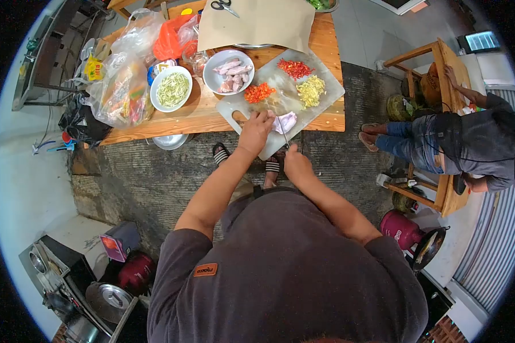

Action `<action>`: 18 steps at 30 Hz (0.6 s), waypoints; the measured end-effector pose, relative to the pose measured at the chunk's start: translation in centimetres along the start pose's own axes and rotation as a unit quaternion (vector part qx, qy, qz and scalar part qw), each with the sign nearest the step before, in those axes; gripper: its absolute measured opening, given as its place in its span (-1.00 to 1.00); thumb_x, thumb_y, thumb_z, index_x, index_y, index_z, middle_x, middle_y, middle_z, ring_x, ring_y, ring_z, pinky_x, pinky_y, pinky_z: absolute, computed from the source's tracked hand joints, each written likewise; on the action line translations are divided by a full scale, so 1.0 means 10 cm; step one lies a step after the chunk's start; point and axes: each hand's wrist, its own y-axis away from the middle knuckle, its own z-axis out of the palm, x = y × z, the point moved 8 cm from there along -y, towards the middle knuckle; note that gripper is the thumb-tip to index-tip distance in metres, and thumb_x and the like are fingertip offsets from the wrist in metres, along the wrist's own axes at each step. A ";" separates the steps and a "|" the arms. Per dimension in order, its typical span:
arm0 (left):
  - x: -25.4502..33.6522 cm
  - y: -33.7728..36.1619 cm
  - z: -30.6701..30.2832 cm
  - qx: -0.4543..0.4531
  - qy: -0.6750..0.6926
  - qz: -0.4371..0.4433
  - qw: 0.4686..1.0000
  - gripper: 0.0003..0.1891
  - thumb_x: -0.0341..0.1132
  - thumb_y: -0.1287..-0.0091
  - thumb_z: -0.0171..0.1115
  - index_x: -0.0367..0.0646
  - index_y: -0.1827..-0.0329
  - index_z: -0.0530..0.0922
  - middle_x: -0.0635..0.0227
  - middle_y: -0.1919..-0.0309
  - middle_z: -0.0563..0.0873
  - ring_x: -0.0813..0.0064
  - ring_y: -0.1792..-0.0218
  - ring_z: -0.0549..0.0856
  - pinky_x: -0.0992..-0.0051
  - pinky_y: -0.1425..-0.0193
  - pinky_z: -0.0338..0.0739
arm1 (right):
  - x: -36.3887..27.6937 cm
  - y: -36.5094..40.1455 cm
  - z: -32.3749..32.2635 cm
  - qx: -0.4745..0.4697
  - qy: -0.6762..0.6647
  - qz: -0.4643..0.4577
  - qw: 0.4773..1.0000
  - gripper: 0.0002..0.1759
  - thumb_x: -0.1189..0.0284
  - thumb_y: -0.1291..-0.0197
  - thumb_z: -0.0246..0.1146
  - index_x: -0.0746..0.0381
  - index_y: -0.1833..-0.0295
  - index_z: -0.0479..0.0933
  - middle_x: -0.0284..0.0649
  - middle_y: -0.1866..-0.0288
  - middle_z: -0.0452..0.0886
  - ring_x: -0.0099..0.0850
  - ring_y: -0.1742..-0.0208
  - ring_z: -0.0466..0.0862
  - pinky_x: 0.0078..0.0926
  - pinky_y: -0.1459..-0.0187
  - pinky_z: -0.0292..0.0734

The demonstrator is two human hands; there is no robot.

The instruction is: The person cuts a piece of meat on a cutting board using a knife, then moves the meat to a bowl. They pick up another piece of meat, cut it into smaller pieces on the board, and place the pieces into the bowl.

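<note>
A pale pinkish piece of raw meat (286, 122), like the chicken in the bowl, lies near the front of the white cutting board (333, 86). My left hand (257, 132) grips its left end, fingers bent and pressed together. In my right hand (298, 163) is a knife (282, 129), fist closed round the handle, its narrow blade at the meat close to my left fingertips. Chopped red chilli (295, 69), orange-red chopped pieces (260, 92) and a chopped pale yellow heap (311, 91) sit farther back on the board.
Left of the board stand a bowl of raw chicken pieces (233, 75), a bowl of green shreds (173, 90) and plastic bags (120, 94). Scissors (225, 7) rest on brown paper (263, 26) behind. Another person (478, 137) works at a wooden table on the right.
</note>
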 end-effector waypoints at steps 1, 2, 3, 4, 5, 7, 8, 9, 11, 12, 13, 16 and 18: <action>-0.01 -0.01 0.00 0.000 0.001 -0.001 1.000 -0.66 -0.35 -0.28 0.29 -0.18 -0.13 0.63 0.21 -0.03 0.63 0.11 -0.04 0.57 0.26 -0.16 0.55 | 0.00 -0.08 0.00 -0.008 -0.002 0.012 1.000 -0.67 0.42 -0.40 0.00 0.49 -0.08 0.30 0.33 0.19 0.69 0.24 0.09 0.73 0.10 0.03 0.63; -0.02 -0.01 0.00 -0.005 0.006 0.000 1.000 -0.65 -0.35 -0.28 0.29 -0.18 -0.13 0.63 0.21 -0.03 0.63 0.11 -0.05 0.57 0.26 -0.15 0.56 | -0.03 -0.16 -0.01 -0.009 -0.002 0.012 1.000 -0.67 0.42 -0.40 0.00 0.49 -0.08 0.30 0.33 0.19 0.69 0.24 0.09 0.73 0.10 0.03 0.63; -0.03 0.00 0.01 -0.012 0.011 0.000 1.000 -0.64 -0.34 -0.28 0.30 -0.18 -0.14 0.63 0.22 -0.03 0.63 0.11 -0.05 0.57 0.27 -0.15 0.56 | -0.07 -0.25 -0.04 -0.004 0.003 0.004 1.000 -0.67 0.41 -0.41 0.01 0.49 -0.08 0.30 0.34 0.20 0.69 0.25 0.10 0.73 0.12 0.03 0.63; -0.03 0.00 0.01 -0.013 0.010 0.002 1.000 -0.64 -0.34 -0.28 0.30 -0.18 -0.14 0.63 0.22 -0.03 0.63 0.11 -0.05 0.57 0.27 -0.15 0.56 | -0.10 -0.30 -0.07 0.003 0.008 -0.004 1.000 -0.66 0.39 -0.42 0.02 0.48 -0.08 0.29 0.34 0.20 0.68 0.26 0.10 0.72 0.13 0.02 0.62; -0.04 0.00 0.01 -0.010 0.025 -0.003 1.000 -0.67 -0.35 -0.28 0.30 -0.19 -0.11 0.63 0.18 -0.06 0.62 0.09 -0.07 0.57 0.24 -0.16 0.56 | -0.09 -0.30 -0.09 0.004 0.007 -0.003 1.000 -0.66 0.39 -0.42 0.02 0.48 -0.08 0.29 0.34 0.20 0.68 0.26 0.10 0.72 0.13 0.02 0.62; -0.04 -0.01 0.03 -0.006 0.041 -0.008 0.999 -0.69 -0.36 -0.28 0.31 -0.20 -0.08 0.64 0.15 -0.09 0.61 0.06 -0.09 0.57 0.21 -0.18 0.55 | -0.09 -0.26 -0.17 0.000 -0.040 -0.001 0.999 -0.65 0.35 -0.47 0.00 0.48 -0.07 0.30 0.34 0.22 0.68 0.26 0.13 0.72 0.15 0.04 0.61; -0.04 0.00 0.04 -0.006 0.038 -0.013 0.999 -0.69 -0.37 -0.28 0.31 -0.19 -0.09 0.64 0.15 -0.09 0.61 0.06 -0.09 0.57 0.21 -0.18 0.56 | -0.08 -0.23 -0.20 -0.001 -0.039 -0.001 0.999 -0.65 0.35 -0.47 0.00 0.48 -0.07 0.30 0.34 0.22 0.68 0.26 0.13 0.72 0.15 0.04 0.61; -0.04 0.00 0.03 -0.007 0.035 -0.017 0.999 -0.68 -0.38 -0.28 0.31 -0.18 -0.09 0.64 0.15 -0.10 0.61 0.06 -0.09 0.57 0.21 -0.18 0.56 | -0.06 -0.17 -0.25 0.011 -0.063 -0.008 0.998 -0.64 0.32 -0.49 -0.02 0.47 -0.05 0.30 0.34 0.25 0.67 0.27 0.16 0.71 0.16 0.06 0.60; -0.06 -0.02 0.03 -0.016 0.025 -0.020 0.999 -0.67 -0.38 -0.27 0.32 -0.16 -0.11 0.64 0.16 -0.11 0.61 0.07 -0.09 0.57 0.20 -0.18 0.56 | -0.01 -0.11 -0.29 0.024 -0.086 -0.014 0.996 -0.63 0.29 -0.51 -0.04 0.46 -0.03 0.30 0.33 0.28 0.67 0.27 0.19 0.71 0.18 0.08 0.59; -0.05 -0.01 0.06 -0.027 0.016 -0.023 0.999 -0.66 -0.38 -0.27 0.32 -0.14 -0.12 0.63 0.16 -0.12 0.61 0.07 -0.09 0.58 0.20 -0.17 0.56 | 0.02 -0.07 -0.30 0.036 -0.070 -0.022 0.997 -0.64 0.27 -0.52 -0.04 0.44 -0.01 0.30 0.32 0.31 0.66 0.27 0.22 0.70 0.18 0.10 0.58; -0.05 0.00 0.07 -0.029 0.017 -0.022 0.999 -0.66 -0.38 -0.27 0.32 -0.14 -0.12 0.63 0.16 -0.12 0.61 0.07 -0.09 0.58 0.20 -0.17 0.56 | 0.03 -0.04 -0.31 0.049 -0.055 -0.029 0.997 -0.64 0.26 -0.52 -0.04 0.43 0.01 0.30 0.31 0.35 0.66 0.28 0.25 0.69 0.19 0.12 0.58; -0.06 -0.02 0.05 -0.030 0.027 -0.021 0.999 -0.65 -0.39 -0.27 0.32 -0.12 -0.14 0.62 0.17 -0.12 0.61 0.06 -0.09 0.58 0.20 -0.18 0.57 | 0.03 0.01 -0.32 0.055 -0.047 -0.025 0.997 -0.64 0.25 -0.53 -0.05 0.40 0.03 0.30 0.30 0.37 0.66 0.28 0.28 0.69 0.19 0.15 0.57; -0.05 -0.02 0.05 -0.034 0.020 -0.024 0.999 -0.65 -0.39 -0.28 0.32 -0.13 -0.15 0.61 0.17 -0.10 0.61 0.07 -0.09 0.58 0.20 -0.17 0.57 | 0.00 0.01 -0.31 0.049 -0.039 -0.027 0.998 -0.65 0.25 -0.54 -0.06 0.39 0.02 0.31 0.30 0.36 0.66 0.27 0.27 0.69 0.19 0.15 0.58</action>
